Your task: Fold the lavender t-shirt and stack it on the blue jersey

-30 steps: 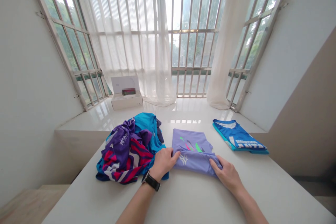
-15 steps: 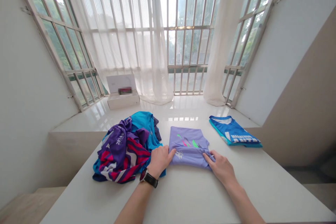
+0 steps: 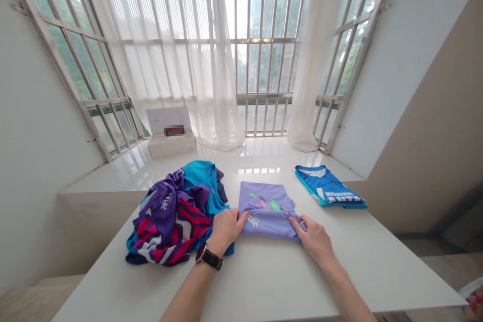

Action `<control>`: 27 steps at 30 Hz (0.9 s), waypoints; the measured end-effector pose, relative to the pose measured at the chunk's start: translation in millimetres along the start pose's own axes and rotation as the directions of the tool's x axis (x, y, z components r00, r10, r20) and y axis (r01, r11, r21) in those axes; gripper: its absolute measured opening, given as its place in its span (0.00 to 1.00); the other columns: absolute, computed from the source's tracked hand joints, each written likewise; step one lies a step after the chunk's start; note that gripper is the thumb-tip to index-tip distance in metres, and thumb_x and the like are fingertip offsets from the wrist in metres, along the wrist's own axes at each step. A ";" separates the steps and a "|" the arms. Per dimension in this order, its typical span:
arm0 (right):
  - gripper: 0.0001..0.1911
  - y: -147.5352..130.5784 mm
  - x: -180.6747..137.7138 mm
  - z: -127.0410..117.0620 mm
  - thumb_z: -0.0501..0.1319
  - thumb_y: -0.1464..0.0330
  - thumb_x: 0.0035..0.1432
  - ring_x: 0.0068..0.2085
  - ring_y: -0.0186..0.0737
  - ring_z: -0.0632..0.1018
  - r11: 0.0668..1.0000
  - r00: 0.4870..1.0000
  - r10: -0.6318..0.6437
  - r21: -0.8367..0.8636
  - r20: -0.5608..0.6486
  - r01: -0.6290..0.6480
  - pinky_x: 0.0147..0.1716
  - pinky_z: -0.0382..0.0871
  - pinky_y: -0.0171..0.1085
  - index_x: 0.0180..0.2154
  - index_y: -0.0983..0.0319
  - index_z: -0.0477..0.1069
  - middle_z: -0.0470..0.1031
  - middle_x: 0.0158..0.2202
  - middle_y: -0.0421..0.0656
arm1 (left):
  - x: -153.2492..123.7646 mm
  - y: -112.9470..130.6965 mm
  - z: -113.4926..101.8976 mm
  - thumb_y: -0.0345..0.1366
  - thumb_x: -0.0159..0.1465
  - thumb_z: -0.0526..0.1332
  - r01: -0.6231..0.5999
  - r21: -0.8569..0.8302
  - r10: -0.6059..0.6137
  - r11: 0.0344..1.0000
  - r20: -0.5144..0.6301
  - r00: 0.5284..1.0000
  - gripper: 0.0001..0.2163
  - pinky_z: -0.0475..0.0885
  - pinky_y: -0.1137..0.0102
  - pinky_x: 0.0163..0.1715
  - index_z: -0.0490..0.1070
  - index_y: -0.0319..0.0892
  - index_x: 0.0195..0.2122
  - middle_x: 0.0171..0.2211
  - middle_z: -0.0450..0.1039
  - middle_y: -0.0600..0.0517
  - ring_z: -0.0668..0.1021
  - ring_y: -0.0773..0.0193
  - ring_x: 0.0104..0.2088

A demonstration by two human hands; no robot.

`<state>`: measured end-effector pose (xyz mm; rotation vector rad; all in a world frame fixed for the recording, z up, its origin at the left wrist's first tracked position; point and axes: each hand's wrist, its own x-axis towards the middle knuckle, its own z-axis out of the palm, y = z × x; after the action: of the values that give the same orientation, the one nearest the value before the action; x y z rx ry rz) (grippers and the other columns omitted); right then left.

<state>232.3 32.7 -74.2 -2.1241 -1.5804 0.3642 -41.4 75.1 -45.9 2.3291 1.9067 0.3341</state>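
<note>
Where two hands [image 3: 225, 226] [image 3: 316, 238], one lavender garment [image 3: 269, 224].

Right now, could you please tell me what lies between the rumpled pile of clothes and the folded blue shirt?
In the head view, the lavender garment lies between them, held at its sides by the left hand and the right hand.

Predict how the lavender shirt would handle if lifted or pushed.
The lavender shirt is probably floppy: its cloth creases by the right hand. Lifted by one layer, it may unfold, as no fastener shows. Pushed, it seems unlikely to roll, lying flat.
</note>
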 end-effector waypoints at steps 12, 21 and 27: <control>0.20 -12.7 0.3 -1.3 0.49 0.50 0.65 0.40 0.49 0.80 0.989 1.000 0.009 -0.146 0.005 -0.008 0.32 0.61 0.37 0.39 0.55 0.72 0.82 0.35 0.45 | 4.5 -1.2 8.0 0.40 0.68 0.56 -0.147 -0.226 0.095 0.963 -0.229 0.969 0.15 0.70 0.66 0.46 0.68 0.41 0.53 0.47 0.75 0.44 0.78 0.55 0.47; 0.21 2.1 7.4 8.7 0.52 0.56 0.62 0.42 0.44 0.79 0.992 0.993 -0.068 0.101 -0.100 0.078 0.38 0.68 0.38 0.52 0.55 0.68 0.78 0.46 0.45 | 28.6 -10.8 21.1 0.39 0.66 0.57 -0.110 -0.540 0.014 0.834 -0.180 0.984 0.09 0.70 0.71 0.37 0.73 0.43 0.35 0.35 0.77 0.51 0.78 0.64 0.32; 0.17 -0.2 37.0 -1.6 0.56 0.54 0.58 0.42 0.44 0.77 0.902 0.925 -0.379 0.235 0.030 0.362 0.47 0.69 0.41 0.39 0.57 0.75 0.77 0.44 0.45 | 39.2 -10.4 19.1 0.40 0.66 0.57 -0.022 -0.572 -0.019 0.820 -0.065 0.998 0.10 0.70 0.70 0.37 0.75 0.41 0.36 0.35 0.78 0.51 0.79 0.62 0.34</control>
<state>244.2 67.6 -70.4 -1.6119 -1.8449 0.4719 -39.5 116.5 -62.9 1.9253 1.5346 0.8650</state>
